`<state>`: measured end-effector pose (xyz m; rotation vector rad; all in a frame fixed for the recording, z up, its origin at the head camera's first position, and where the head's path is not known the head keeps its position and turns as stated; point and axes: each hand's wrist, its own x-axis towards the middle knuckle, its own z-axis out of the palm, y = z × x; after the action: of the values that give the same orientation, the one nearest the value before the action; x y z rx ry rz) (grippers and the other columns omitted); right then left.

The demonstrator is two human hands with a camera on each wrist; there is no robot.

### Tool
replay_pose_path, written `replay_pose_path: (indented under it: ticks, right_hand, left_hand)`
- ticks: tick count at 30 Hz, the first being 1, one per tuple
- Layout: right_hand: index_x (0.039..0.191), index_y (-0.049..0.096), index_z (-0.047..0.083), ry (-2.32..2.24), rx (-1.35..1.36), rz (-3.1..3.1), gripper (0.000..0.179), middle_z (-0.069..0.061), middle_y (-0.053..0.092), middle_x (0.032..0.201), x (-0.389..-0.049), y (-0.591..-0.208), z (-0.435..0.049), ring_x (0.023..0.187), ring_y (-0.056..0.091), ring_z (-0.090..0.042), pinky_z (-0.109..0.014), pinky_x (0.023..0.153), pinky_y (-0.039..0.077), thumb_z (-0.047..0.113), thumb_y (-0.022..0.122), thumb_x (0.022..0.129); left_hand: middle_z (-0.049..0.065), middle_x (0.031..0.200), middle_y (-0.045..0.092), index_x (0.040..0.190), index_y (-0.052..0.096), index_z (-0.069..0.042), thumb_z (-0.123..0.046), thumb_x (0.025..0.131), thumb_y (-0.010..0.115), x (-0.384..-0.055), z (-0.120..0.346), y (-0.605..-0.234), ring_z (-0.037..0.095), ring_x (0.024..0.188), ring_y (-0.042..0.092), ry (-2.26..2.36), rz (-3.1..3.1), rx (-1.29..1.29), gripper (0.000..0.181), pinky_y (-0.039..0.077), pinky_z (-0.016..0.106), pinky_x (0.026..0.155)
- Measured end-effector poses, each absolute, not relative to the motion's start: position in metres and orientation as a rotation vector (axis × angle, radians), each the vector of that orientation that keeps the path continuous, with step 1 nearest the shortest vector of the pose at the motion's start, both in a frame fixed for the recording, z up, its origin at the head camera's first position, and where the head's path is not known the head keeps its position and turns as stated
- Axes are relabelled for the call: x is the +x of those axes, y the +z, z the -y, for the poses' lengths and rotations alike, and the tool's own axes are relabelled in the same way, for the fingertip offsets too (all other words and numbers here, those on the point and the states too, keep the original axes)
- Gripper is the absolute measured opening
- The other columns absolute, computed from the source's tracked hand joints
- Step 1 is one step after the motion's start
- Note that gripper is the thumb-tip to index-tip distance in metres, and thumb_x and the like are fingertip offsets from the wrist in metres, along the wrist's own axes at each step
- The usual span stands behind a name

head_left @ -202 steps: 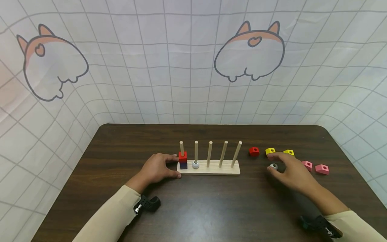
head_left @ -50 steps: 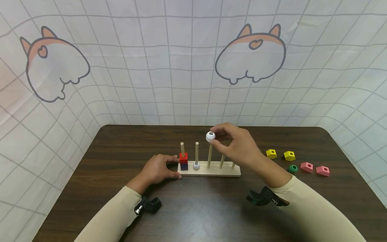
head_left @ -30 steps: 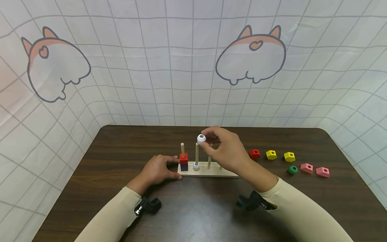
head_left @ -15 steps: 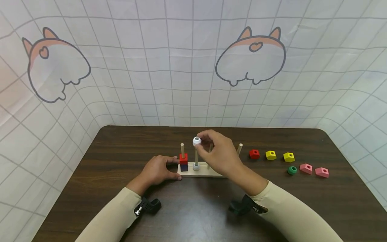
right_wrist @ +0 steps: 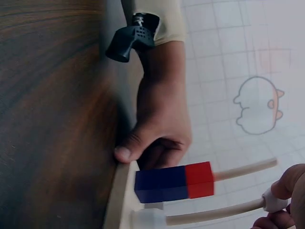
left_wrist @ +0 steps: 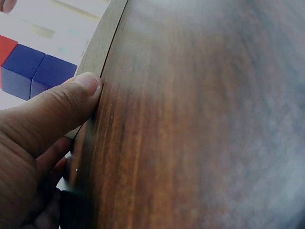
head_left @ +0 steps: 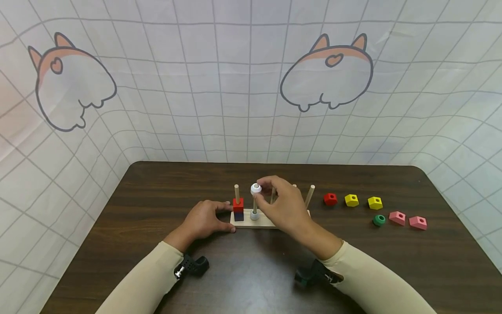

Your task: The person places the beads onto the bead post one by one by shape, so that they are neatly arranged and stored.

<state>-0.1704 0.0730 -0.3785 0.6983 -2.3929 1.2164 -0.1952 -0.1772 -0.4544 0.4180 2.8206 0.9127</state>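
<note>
Gripping the flat wooden base (head_left: 255, 223), the left hand (head_left: 203, 221) sat left of the rounded white bead (head_left: 256, 189) the right hand (head_left: 289, 209) pinched.

base board (head_left: 260, 223) and pegs (head_left: 237, 192): pale wood tone. held bead (head_left: 256, 189) and lower bead (head_left: 254, 216): white. stacked blocks (head_left: 239, 216): dark blue below, red above. loose blocks (head_left: 351, 200): one red, two yellow, two pink. ring (head_left: 379, 220): green. tabletop (head_left: 243, 279): dark brown, streaked grain. backdrop (head_left: 196, 104): white, grey grid, grey-outlined animal figures with orange-pink ears. sleeves (head_left: 137, 279): cream
</note>
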Motion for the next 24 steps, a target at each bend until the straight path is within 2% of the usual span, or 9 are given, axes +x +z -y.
replay_pose_path:
  ticks: [9, 18, 24]
  right_hand:
    - [0.111, 0.069, 0.009, 1.255, 0.642, 2.389, 0.024, 0.004, 0.069, 0.096, -0.17, -0.393, -0.072, 0.078, 0.062, -0.013, -0.027, 0.063, 0.049, 0.011, 0.08, 0.089]
    - [0.129, 0.059, 0.005, 1.367, 0.573, 2.404, 0.049, -0.001, 0.075, 0.104, -0.169, -0.401, -0.069, 0.087, 0.07, -0.012, -0.037, 0.075, 0.057, 0.011, 0.082, 0.086]
    - [0.125, 0.061, 0.003, 1.403, 0.507, 2.443, 0.045, -0.003, 0.074, 0.104, -0.167, -0.406, -0.068, 0.09, 0.071, -0.015, -0.039, 0.079, 0.057, 0.012, 0.082, 0.087]
  left_hand:
    - [0.001, 0.133, 0.068, 0.121, 0.079, -0.022, -0.04, 0.071, 0.095, -0.195, 0.177, -0.455, 0.027, 0.13, 0.058, 0.912, -2.829, 0.419, 0.055, 0.045, 0.048, 0.105]
    - [0.001, 0.133, 0.068, 0.12, 0.079, -0.022, -0.04, 0.071, 0.095, -0.195, 0.177, -0.455, 0.027, 0.13, 0.058, 0.907, -2.837, 0.425, 0.056, 0.045, 0.048, 0.106]
    - [0.001, 0.133, 0.068, 0.12, 0.079, -0.022, -0.041, 0.071, 0.095, -0.195, 0.178, -0.454, 0.027, 0.13, 0.058, 0.916, -2.835, 0.436, 0.055, 0.045, 0.048, 0.106]
